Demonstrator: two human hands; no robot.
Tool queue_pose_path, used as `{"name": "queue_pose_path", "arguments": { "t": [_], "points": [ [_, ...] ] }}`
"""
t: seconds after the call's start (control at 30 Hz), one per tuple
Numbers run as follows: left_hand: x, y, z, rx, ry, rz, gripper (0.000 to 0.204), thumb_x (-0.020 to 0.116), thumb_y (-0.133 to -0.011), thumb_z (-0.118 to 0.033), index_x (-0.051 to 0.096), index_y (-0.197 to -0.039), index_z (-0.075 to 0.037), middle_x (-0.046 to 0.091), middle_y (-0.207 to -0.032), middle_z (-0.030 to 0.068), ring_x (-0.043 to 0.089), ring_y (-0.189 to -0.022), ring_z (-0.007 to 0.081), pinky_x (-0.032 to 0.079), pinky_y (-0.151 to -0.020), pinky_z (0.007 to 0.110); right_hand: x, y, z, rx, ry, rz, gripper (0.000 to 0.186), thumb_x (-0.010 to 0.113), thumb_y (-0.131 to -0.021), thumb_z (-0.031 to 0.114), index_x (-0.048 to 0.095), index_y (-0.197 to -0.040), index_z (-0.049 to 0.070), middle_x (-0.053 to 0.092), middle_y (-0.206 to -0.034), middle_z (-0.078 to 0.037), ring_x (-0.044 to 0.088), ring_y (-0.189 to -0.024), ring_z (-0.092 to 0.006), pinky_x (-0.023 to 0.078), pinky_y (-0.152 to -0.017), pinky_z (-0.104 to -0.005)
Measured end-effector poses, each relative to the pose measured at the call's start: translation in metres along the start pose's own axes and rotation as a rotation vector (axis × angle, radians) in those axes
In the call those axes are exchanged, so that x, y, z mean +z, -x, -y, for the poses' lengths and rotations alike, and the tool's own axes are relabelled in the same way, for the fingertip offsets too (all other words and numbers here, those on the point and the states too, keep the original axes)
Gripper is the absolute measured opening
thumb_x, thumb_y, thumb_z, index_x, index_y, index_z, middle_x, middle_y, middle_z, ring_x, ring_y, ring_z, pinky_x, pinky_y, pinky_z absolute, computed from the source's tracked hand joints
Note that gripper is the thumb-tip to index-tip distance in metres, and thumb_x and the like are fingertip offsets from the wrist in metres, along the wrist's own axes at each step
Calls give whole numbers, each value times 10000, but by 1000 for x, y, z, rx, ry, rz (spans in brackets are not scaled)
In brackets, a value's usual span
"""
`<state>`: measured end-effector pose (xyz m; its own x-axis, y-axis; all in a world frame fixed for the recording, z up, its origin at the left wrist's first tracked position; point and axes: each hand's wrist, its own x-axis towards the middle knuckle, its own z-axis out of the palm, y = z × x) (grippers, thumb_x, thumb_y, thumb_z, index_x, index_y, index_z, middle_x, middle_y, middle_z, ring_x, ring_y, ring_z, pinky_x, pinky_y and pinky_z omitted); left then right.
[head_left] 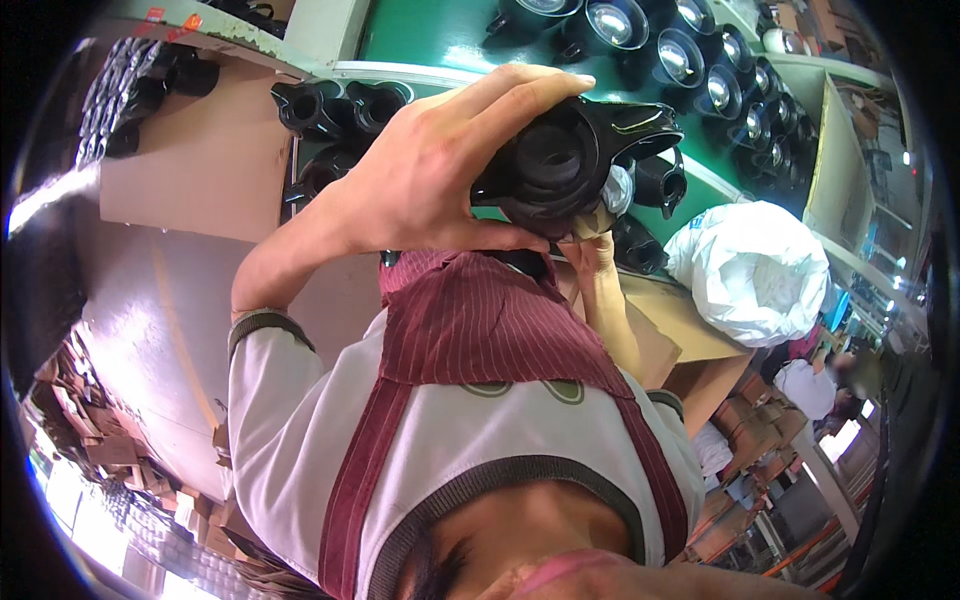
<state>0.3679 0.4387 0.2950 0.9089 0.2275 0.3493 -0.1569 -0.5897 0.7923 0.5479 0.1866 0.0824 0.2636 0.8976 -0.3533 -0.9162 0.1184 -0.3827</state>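
My left hand [440, 160] is wrapped round a glossy black jug-shaped part [550, 155], fingers over its top and thumb beneath. The round end of the part faces me, and a spout-like projection points right. My right hand [592, 252] is under the part with its fingers closed; the part hides most of them, so what they grip is unclear. A whitish crumpled piece [619, 190] shows just above that hand. Similar black parts [310, 105] stand left of my left hand, and another black part [660, 182] lies beyond my right hand.
Rows of black vessels with shiny round insides [680, 58] stand on the green work surface [430, 35]. To the right is a white plastic bag [750, 275], above an open cardboard box [670, 320]. A brown cardboard sheet [195, 150] is at left. Another person [805, 388] is far right.
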Motion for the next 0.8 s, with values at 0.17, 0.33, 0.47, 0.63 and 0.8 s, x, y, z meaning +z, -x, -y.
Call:
{"name": "queue_pose_path", "arguments": {
  "t": [0.17, 0.33, 0.47, 0.63, 0.8],
  "points": [
    [-2, 0, -13, -65, 22, -106, 1069, 951, -578, -271, 413, -1463, -6, 544, -1353, 198, 587, -1201, 373, 500, -1007, 403, 8, -20, 12, -31, -10, -10, 562, 714, -905, 203, 486, -1402, 75, 608, -1310, -129, 647, -1111, -266, 563, -923, -418],
    [2, -4, -12, -44, -133, -211, 1052, 919, -621, -360, 376, -1452, -10, 554, -1235, 205, 633, -1032, 397, 560, -842, 425, 9, -29, 26, -112, -17, -38, 558, 724, -903, 215, 494, -1391, 71, 618, -1293, -129, 656, -1099, -260, 572, -919, -419],
    [4, -7, -15, -142, -63, -221, 1081, 949, -614, -293, 371, -1484, -15, 538, -1317, 191, 610, -1142, 367, 516, -973, 398, 12, -34, 40, -217, -12, -80, 555, 732, -902, 225, 501, -1382, 68, 626, -1279, -129, 664, -1089, -255, 578, -916, -420],
    [27, -1, 31, -169, 152, -410, 989, 913, -696, -262, 367, -1483, -14, 522, -1350, 150, 592, -1184, 271, 499, -998, 372, 50, -33, 46, -559, 332, -158, 547, 751, -897, 264, 526, -1350, 58, 629, -1283, -131, 669, -1091, -254, 578, -929, -425],
    [59, 26, 142, -704, 690, -633, 702, 830, -830, -242, 476, -1389, -7, 622, -1216, 94, 637, -1067, 206, 527, -968, 373, 117, -77, 51, -889, 926, 185, 580, 891, -750, 264, 630, -1186, -15, 527, -1436, -244, 486, -1372, -304, 394, -1134, -476]
  ]
}}
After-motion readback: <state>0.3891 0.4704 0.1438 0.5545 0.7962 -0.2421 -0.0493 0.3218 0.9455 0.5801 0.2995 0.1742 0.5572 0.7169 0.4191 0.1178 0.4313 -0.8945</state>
